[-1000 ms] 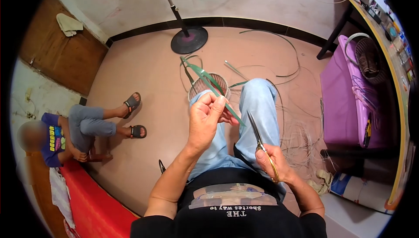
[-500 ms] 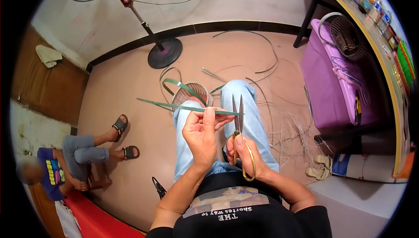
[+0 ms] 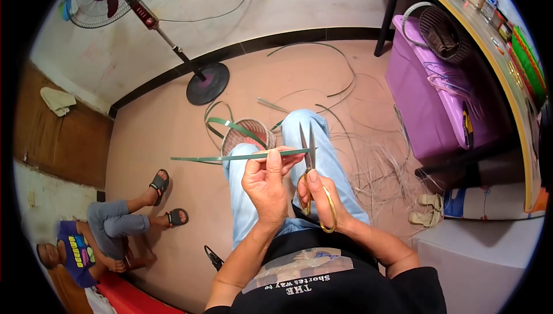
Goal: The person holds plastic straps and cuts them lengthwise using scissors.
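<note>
A long flat green strip (image 3: pixel 219 158) is pinched between the thumb and fingers of my left hand (image 3: pixel 266 186), above my lap. Its left part reaches out over my knee, and its right end lies at the scissor blades. My right hand (image 3: pixel 324 199) grips gold-handled scissors (image 3: pixel 311 155) with the points away from me. The blades are parted, and the strip's end crosses them. Below my left hand, by my knee, a woven basket (image 3: pixel 249 131) stands on the floor. Green strips (image 3: pixel 230 123) loop up out of it.
Loose green strips (image 3: pixel 345 63) and thin pale strands (image 3: pixel 383 179) are scattered over the floor. A standing fan (image 3: pixel 207 84) is ahead on the left. On the right, a purple bin (image 3: pixel 417 101) sits under a table (image 3: pixel 461 12). A seated person (image 3: pixel 109 227) is at the left.
The whole view has shifted a little, with the fan showing more. The strip now lies more level, its left end lower. Both hands keep their grip, and the blades stay parted.
</note>
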A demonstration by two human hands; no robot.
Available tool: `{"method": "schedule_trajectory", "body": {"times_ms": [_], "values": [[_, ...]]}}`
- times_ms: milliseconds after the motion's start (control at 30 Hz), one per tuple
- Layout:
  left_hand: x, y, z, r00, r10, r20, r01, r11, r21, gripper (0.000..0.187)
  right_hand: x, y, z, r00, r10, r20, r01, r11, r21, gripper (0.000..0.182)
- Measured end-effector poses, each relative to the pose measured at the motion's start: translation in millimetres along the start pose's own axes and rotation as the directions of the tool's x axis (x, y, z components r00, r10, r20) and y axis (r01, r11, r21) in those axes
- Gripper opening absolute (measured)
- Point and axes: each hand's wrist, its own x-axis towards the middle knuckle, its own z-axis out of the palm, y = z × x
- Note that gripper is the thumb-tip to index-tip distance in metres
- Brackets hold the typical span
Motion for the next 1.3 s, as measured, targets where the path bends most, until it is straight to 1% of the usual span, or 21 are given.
{"method": "schedule_trajectory", "body": {"times_ms": [67,233,367,467,533,600,667,733,800,833,900,967,1000,1033,1067,1100,1133,1167,1200,1233,1300], "values": [[1.2,-4.2,2.7,0.999,0.019,0.035,-0.019,1.0,-0.002,0.018,1.5,2.0,-2.5,1.0,0.01,-0.029,-0.012,0.997,-0.079,0.056],[7.9,-19.8,7.2,0.997,0.009,0.071,-0.009,1.0,0.004,0.017,9.3,6.4,-5.5,0.988,-0.068,-0.141,0.068,0.998,-0.008,0.055],[12.7,-26.4,14.3,0.997,-0.029,0.069,0.029,1.0,0.008,0.017,14.3,10.3,-11.4,0.969,-0.14,-0.202,0.133,0.99,-0.047,0.057],[16.8,-34.6,15.1,0.995,-0.059,0.081,0.06,0.998,-0.011,0.017,19.1,19.0,-17.9,0.953,-0.093,-0.289,0.103,0.995,0.017,0.057],[18.7,-36.8,13.0,0.989,-0.123,0.087,0.122,0.992,0.009,0.017,21.7,22.4,-27.1,0.934,-0.172,-0.313,0.152,0.984,-0.087,0.056],[21.9,-39.5,5.2,0.985,-0.139,0.098,0.132,0.988,0.075,0.019,25.6,27.6,-51.6,0.908,-0.273,-0.319,0.11,0.888,-0.447,0.056],[24.4,-35.9,0.9,0.982,-0.141,0.125,0.127,0.986,0.11,0.019,29.5,9.6,-89.5,0.875,-0.338,-0.347,0.1,0.827,-0.554,0.06],[28.0,-26.8,-10.9,0.963,-0.234,0.137,0.218,0.968,0.122,0.018,23.9,-21.8,-141.2,0.772,-0.51,-0.38,-0.048,0.549,-0.835,0.058],[32.3,-16.1,-22.5,0.955,-0.255,0.153,0.223,0.954,0.201,0.017,16.9,-55.9,-209.6,0.736,-0.505,-0.451,-0.194,0.482,-0.855,0.054],[34.7,-11.6,-27.0,0.961,-0.228,0.155,0.185,0.95,0.252,0.017,11.1,-80.3,-242.2,0.749,-0.381,-0.542,-0.317,0.512,-0.798,0.051],[39.0,1.8,-31.3,0.972,-0.198,0.128,0.141,0.924,0.355,0.018,6.5,-91.7,-320.9,0.531,-0.609,-0.589,-0.43,0.405,-0.807,0.046],[45.1,9.2,-39.9,0.986,-0.128,0.109,0.074,0.912,0.403,0.019,-1.1,-113.2,-385.6,0.45,-0.587,-0.673,-0.682,0.261,-0.684,0.047],[46.3,13.6,-36.8,0.994,-0.071,0.083,0.031,0.915,0.403,0.02,-4.9,-113.3,-427.9,0.368,-0.598,-0.712,-0.718,0.304,-0.626,0.048],[49.8,16.5,-39.3,0.994,-0.037,0.1,-0.006,0.919,0.395,0.02,-7.8,-124.1,-444.8,0.28,-0.527,-0.803,-0.751,0.401,-0.525,0.049],[53.0,19.5,-43.6,0.994,0.006,0.105,-0.047,0.918,0.393,0.02,-11.2,-128.0,-465.2,0.242,-0.52,-0.819,-0.782,0.396,-0.482,0.051],[56.0,24.8,-43.6,0.998,0.01,0.065,-0.035,0.916,0.399,0.021,-14.1,-125.1,-498.6,0.245,-0.541,-0.805,-0.828,0.316,-0.464,0.052],[58.0,29.8,-44.0,1.0,0.009,-0.002,-0.007,0.91,0.415,0.021,-17.9,-126.2,-530.3,0.34,-0.43,-0.836,-0.812,0.313,-0.492,0.055],[59.4,34.0,-42.7,0.998,0.053,-0.019,-0.04,0.899,0.435,0.021,-22.4,-115.4,-578.8,0.381,-0.436,-0.815,-0.701,0.439,-0.563,0.059],[60.7,38.1,-34.7,0.991,0.109,-0.074,-0.062,0.883,0.465,0.021,-16.7,-117.9,-581.6,0.396,-0.42,-0.817,-0.8,0.28,-0.531,0.061],[64.5,40.9,-38.9,0.989,0.147,-0.014,-0.125,0.884,0.451,0.021,-7.9,-116.3,-583.1,0.292,-0.479,-0.828,-0.907,0.134,-0.398,0.06],[69.2,48.5,-35.0,0.986,0.164,0.011,-0.152,0.887,0.435,0.021,4.0,-126.3,-542.7,0.427,-0.491,-0.759,-0.86,0.037,-0.509,0.056]]}}
